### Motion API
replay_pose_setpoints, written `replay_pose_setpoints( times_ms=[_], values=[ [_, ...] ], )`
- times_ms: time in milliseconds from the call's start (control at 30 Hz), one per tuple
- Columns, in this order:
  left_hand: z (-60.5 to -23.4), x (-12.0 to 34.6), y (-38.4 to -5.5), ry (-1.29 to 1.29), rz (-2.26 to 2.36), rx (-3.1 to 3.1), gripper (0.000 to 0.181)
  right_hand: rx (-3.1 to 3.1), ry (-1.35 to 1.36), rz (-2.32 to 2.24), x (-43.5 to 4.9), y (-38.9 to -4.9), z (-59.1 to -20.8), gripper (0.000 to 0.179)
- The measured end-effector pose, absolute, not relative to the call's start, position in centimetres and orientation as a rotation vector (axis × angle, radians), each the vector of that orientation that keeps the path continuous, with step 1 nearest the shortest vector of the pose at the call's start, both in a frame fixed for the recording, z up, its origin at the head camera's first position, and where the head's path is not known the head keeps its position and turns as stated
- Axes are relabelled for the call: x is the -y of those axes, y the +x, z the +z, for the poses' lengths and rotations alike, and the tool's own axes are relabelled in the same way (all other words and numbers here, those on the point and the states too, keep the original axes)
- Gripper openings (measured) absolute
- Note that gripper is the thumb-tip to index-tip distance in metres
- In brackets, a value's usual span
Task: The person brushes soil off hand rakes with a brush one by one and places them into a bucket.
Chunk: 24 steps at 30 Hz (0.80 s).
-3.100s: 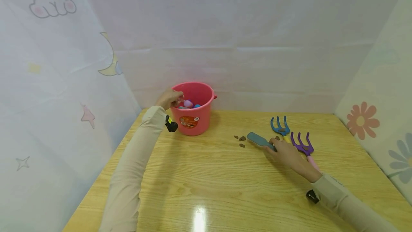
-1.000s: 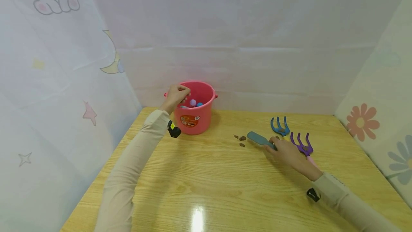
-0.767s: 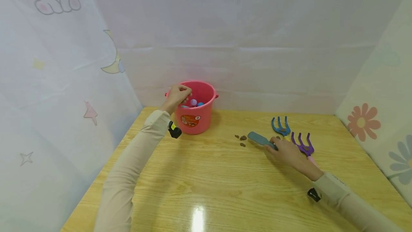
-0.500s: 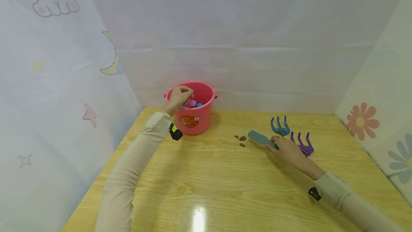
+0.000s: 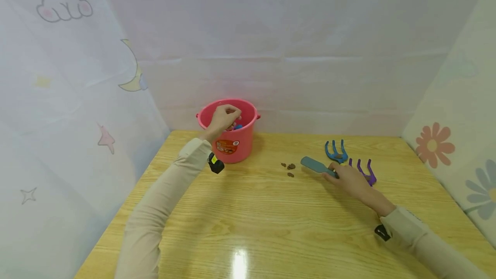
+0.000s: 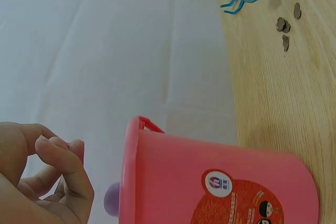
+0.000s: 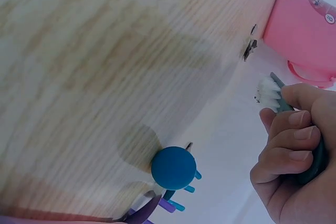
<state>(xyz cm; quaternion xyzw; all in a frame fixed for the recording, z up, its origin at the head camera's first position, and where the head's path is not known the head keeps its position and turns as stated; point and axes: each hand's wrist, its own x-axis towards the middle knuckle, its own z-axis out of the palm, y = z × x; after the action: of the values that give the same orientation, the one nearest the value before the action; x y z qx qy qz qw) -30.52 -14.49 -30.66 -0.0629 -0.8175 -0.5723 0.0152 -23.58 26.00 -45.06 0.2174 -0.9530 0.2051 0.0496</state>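
Note:
My left hand [image 5: 224, 119] hovers over the mouth of a pink bucket [image 5: 234, 147]. In the left wrist view its fingers curl with thumb and fingertips meeting, and nothing shows between them. A purple ball [image 6: 112, 200] peeks past the bucket's rim; a blue thing [image 5: 238, 127] also shows inside. My right hand [image 5: 350, 180] grips a grey-green brush [image 5: 314, 165] by its handle, its head above the table toward the bucket. White bristles [image 7: 269, 94] face down in the right wrist view. Several small brown bits [image 5: 291, 166] lie left of the brush head.
Beyond my right hand lie a blue hand rake [image 5: 338, 156] and a purple hand rake [image 5: 371, 179], partly hidden by the hand. Brown bits are on their heads. White printed cloth [image 5: 310, 94] walls the wooden table [image 5: 263, 223] at the back and sides.
My left hand has come up from inside the bucket and shifted right over its mouth. My right hand and the brush have moved slightly right, away from the brown bits.

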Motion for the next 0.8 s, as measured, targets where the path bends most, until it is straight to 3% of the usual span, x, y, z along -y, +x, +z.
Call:
replay_pose_setpoints(
  times_ms=[367, 567, 800],
  values=[
    [-31.3, 12.2, -29.7, -0.286, -1.751, 2.565, 0.029, 2.952, 0.585, 0.626, -26.5, -23.7, -44.5, 0.043],
    [-31.8, 11.0, -29.5, -0.313, -1.741, 2.595, 0.022, 2.941, 0.582, 0.655, -27.0, -23.7, -44.3, 0.025],
    [-33.1, 9.7, -29.3, -0.338, -1.790, 2.624, 0.020, 2.922, 0.594, 0.629, -27.5, -23.6, -44.2, 0.026]
  ],
)
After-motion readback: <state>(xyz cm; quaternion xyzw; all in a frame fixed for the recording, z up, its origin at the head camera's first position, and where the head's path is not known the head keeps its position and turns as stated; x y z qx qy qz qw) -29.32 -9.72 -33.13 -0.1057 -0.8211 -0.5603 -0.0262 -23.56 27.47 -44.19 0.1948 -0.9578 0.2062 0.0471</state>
